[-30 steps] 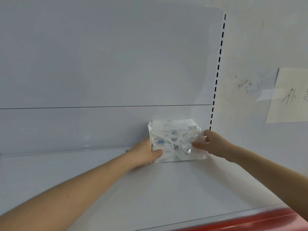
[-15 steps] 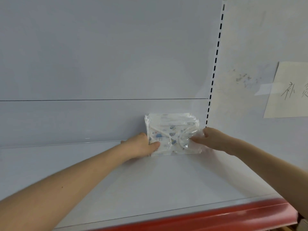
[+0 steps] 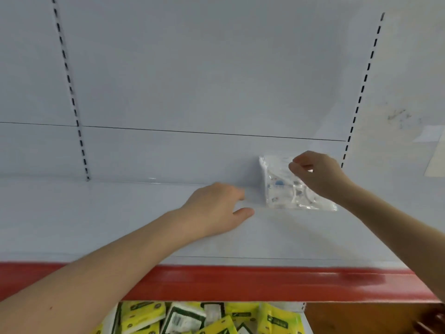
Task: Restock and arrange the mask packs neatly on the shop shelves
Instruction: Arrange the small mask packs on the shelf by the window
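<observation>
Mask packs (image 3: 279, 186) stood on the shelf (image 3: 144, 225) just right of our left hand (image 3: 216, 208), apart from its fingertips. That hand lay palm down, fingers relaxed, holding nothing. Our right hand (image 3: 317, 174) hung before the packs' upper corner, fingers curled; we could not tell whether it gripped them.
</observation>
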Available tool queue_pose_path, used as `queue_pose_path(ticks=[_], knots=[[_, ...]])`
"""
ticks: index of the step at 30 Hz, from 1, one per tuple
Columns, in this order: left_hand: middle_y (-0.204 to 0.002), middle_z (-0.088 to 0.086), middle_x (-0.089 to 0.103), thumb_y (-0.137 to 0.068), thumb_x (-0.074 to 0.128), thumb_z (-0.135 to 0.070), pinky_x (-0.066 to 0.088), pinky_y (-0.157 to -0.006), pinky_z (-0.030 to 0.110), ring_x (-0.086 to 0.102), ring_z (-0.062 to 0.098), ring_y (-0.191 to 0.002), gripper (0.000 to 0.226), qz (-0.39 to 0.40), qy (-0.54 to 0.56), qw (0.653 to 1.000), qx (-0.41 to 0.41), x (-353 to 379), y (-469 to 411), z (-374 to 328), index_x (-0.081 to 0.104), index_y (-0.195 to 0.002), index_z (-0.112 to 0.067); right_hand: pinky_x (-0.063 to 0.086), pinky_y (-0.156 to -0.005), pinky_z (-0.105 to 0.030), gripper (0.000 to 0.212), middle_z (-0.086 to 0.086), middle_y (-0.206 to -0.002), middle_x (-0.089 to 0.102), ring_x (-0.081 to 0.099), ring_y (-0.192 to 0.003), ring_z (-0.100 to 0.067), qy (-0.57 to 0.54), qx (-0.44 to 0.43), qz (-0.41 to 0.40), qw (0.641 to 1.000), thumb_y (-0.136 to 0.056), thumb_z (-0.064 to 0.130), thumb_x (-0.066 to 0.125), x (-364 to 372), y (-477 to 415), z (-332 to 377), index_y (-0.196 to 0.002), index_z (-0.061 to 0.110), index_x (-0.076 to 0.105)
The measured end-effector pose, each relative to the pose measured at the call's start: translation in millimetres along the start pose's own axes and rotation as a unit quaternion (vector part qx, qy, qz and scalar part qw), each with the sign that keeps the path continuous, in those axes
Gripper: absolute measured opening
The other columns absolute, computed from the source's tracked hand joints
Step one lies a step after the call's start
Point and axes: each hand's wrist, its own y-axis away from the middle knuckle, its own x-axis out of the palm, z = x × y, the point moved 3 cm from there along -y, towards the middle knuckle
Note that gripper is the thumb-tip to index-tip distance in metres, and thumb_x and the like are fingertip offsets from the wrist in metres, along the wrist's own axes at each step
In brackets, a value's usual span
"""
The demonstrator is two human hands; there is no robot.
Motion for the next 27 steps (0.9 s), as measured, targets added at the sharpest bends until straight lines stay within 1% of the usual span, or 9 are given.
queue_pose_path(ticks=[3,6,9,12,15,16,19,23,27], knots=[[-0.134,-0.004,0.054,-0.094,0.044,-0.046,0.038,-0.102,0.032,0.046,0.015,-0.124,0.046,-0.023,0.01,1.0,0.004,-25,57,41,0.052,-0.131,-0.02,0.038,-0.075,-0.024,0.019,0.0,-0.097,0.065,0.059,-0.096,-0.02,-0.008,-0.036,0.043,0.998,-0.091,0.027,0.053,42,6,66,-0.096,0.012,0.064],[-0.136,-0.005,0.052,-0.094,0.042,-0.046,0.037,-0.103,0.029,0.046,0.012,-0.124,0.046,-0.042,-0.015,0.999,-0.02,-50,126,97,0.051,-0.133,-0.021,0.039,-0.067,-0.025,0.021,0.0,-0.096,0.065,0.055,-0.09,-0.018,-0.009,-0.073,0.077,0.994,-0.092,0.029,0.052,88,19,150,-0.098,0.012,0.063],[-0.134,-0.005,0.053,-0.095,0.042,-0.046,0.038,-0.102,0.029,0.048,0.012,-0.122,0.046,-0.054,-0.034,0.996,-0.065,-76,198,154,0.051,-0.133,-0.022,0.036,-0.071,-0.024,0.022,0.0,-0.092,0.06,0.053,-0.089,-0.02,-0.023,-0.103,0.11,0.988,-0.092,0.03,0.053,140,33,233,-0.1,0.011,0.062],[-0.128,-0.003,0.058,-0.094,0.044,-0.045,0.041,-0.099,0.033,0.052,0.014,-0.118,0.044,-0.078,-0.052,0.988,-0.126,-102,270,212,0.056,-0.128,-0.021,0.039,-0.074,-0.027,0.023,-0.001,-0.093,0.058,0.05,-0.086,-0.019,-0.022,-0.162,0.156,0.974,-0.092,0.031,0.052,194,51,323,-0.1,0.011,0.062],[-0.123,-0.003,0.061,-0.093,0.046,-0.045,0.043,-0.098,0.034,0.054,0.013,-0.115,0.042,-0.1,-0.065,0.976,-0.18,-126,332,264,0.058,-0.125,-0.02,0.039,-0.069,-0.027,0.019,0.003,-0.086,0.054,0.05,-0.085,-0.019,-0.008,-0.218,0.209,0.953,-0.093,0.034,0.05,240,74,404,-0.087,0.017,0.056],[-0.123,-0.003,0.061,-0.093,0.046,-0.045,0.043,-0.097,0.033,0.054,0.013,-0.114,0.042,-0.101,-0.072,0.972,-0.198,-133,349,280,0.058,-0.125,-0.02,0.04,-0.069,-0.028,0.02,0.004,-0.086,0.054,0.051,-0.087,-0.02,-0.004,-0.237,0.222,0.946,-0.093,0.035,0.049,254,80,429,-0.087,0.018,0.056],[-0.116,-0.004,0.064,-0.092,0.047,-0.045,0.046,-0.093,0.031,0.058,0.011,-0.106,0.04,-0.125,-0.076,0.958,-0.245,-150,393,329,0.061,-0.12,-0.02,0.045,-0.082,-0.031,0.03,-0.002,-0.104,0.06,0.054,-0.098,-0.021,-0.005,-0.28,0.242,0.929,-0.094,0.037,0.048,290,89,496,-0.106,0.012,0.059],[-0.105,-0.004,0.068,-0.091,0.049,-0.042,0.049,-0.087,0.035,0.061,0.012,-0.097,0.035,-0.151,-0.06,0.944,-0.286,-163,434,390,0.066,-0.111,-0.019,0.045,-0.087,-0.032,0.034,-0.004,-0.113,0.06,0.054,-0.103,-0.022,-0.002,-0.326,0.263,0.908,-0.094,0.037,0.047,335,95,570,-0.112,0.01,0.057],[-0.105,-0.003,0.068,-0.09,0.05,-0.042,0.049,-0.087,0.035,0.061,0.013,-0.097,0.036,-0.166,-0.066,0.935,-0.306,-172,455,454,0.066,-0.113,-0.019,0.045,-0.093,-0.035,0.037,-0.006,-0.12,0.058,0.053,-0.11,-0.023,0.001,-0.347,0.27,0.898,-0.094,0.036,0.047,384,86,635,-0.119,0.01,0.055]])
